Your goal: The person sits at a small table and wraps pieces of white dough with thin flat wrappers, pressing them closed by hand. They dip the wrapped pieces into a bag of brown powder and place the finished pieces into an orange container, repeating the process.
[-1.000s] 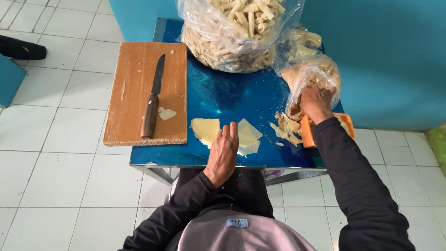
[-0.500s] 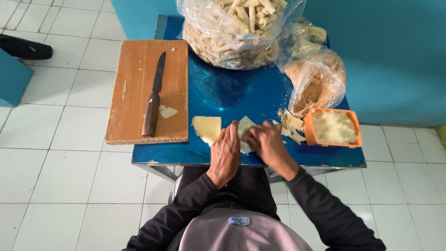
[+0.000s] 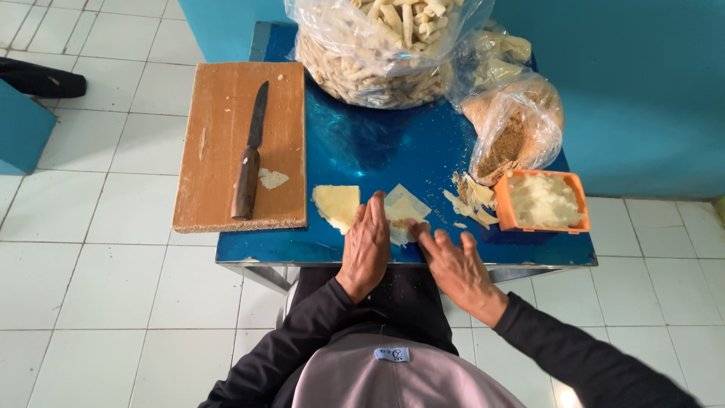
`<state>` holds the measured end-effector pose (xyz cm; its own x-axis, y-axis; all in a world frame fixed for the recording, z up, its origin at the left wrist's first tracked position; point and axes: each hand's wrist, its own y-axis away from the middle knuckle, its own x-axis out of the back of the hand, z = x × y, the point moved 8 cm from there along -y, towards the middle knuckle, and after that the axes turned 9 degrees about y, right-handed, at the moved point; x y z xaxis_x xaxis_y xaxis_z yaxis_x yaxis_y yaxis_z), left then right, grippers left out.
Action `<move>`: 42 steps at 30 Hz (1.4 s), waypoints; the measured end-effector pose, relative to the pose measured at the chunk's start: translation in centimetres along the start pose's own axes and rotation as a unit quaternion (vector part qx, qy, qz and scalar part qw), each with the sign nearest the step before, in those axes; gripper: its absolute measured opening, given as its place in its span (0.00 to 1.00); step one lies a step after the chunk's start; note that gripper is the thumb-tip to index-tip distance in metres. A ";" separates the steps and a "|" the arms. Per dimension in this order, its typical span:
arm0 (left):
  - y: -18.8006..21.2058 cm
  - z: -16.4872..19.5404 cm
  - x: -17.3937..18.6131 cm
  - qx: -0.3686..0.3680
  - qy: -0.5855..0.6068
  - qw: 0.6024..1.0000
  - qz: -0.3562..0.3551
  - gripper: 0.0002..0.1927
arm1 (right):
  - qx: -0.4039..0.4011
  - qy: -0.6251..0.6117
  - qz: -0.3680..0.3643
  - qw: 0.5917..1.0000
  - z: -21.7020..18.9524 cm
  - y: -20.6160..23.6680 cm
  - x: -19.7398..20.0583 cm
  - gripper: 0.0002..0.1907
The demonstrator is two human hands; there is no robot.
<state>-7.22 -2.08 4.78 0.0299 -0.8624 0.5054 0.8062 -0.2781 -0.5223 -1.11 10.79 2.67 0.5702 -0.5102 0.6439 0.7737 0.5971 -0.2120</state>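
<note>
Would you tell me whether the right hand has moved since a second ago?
Yes: the right hand came left from the crumb bag to the wrappers.

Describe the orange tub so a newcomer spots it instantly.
Start at the blue table. Near its front right corner, just below the clear bag of brown crumbs, sits the orange tub. It is the only orange, square-sided container there, filled with pale mash.

Glossy blue table (image 3: 377,143) – perhaps metal, matt wooden board (image 3: 219,143), clear plastic bag (image 3: 393,45)
</note>
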 end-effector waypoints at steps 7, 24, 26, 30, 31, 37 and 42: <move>0.2 1.4 1.1 -0.007 -0.004 1.000 0.017 0.29 | -0.014 -0.153 0.038 0.987 2.9 0.8 0.8 0.22; 0.1 1.2 1.7 -0.009 0.039 0.998 0.043 0.16 | -0.319 -0.420 0.064 0.847 4.3 -1.9 -1.3 0.08; 0.0 1.0 1.7 0.004 0.050 0.998 0.039 0.15 | -0.316 -0.451 0.062 0.832 4.2 -2.1 -1.5 0.09; -0.3 0.7 1.6 0.022 0.062 0.997 0.039 0.16 | -0.326 -0.521 0.042 0.788 4.4 -2.4 -2.2 0.13; -0.2 0.6 1.7 0.024 0.065 0.997 0.042 0.16 | -0.335 -0.539 0.029 0.772 4.3 -2.4 -2.4 0.13; -0.3 0.8 1.6 0.010 0.064 0.997 0.046 0.16 | -0.322 -0.408 0.094 0.849 4.5 -2.7 0.6 0.12; -0.5 0.5 1.3 0.024 0.072 0.996 0.038 0.14 | -0.295 -0.404 0.089 0.861 4.0 -3.4 1.4 0.13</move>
<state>-7.30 -2.86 6.06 0.0100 -0.9326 0.3609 0.8321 -0.1924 -0.5201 -4.05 10.53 7.18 0.5008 0.2959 0.8134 0.8354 0.0805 -0.5436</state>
